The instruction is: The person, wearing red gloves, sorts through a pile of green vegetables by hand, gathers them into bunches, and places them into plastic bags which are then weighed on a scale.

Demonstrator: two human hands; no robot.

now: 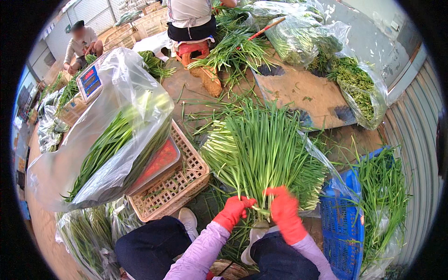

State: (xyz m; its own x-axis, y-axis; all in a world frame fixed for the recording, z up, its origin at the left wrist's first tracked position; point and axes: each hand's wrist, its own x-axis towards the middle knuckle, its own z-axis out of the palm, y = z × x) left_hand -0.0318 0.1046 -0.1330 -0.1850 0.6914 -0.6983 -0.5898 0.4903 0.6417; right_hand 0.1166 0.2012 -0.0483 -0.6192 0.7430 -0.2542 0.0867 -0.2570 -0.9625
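Observation:
A big fanned heap of garlic chives [263, 147] lies on the floor in front of me, pale ends outward along its left and right sides. My left hand [232, 212], in a red glove, is closed on a few chive stalks at the heap's near edge. Beside it, my right hand [285, 215], also red-gloved, is smeared by motion over the near right part of the heap. Its fingers do not show clearly, so I cannot tell what it holds. A short pale-green piece of stalk [261, 211] shows between the two hands.
At left, a clear plastic bag [149, 79] of chives rests on a scale [156, 165] atop a beige crate [173, 191]. A blue crate [340, 228] and loose greens [382, 205] stand at right. Bagged greens [298, 39] line the back wall. Two people sit farther off.

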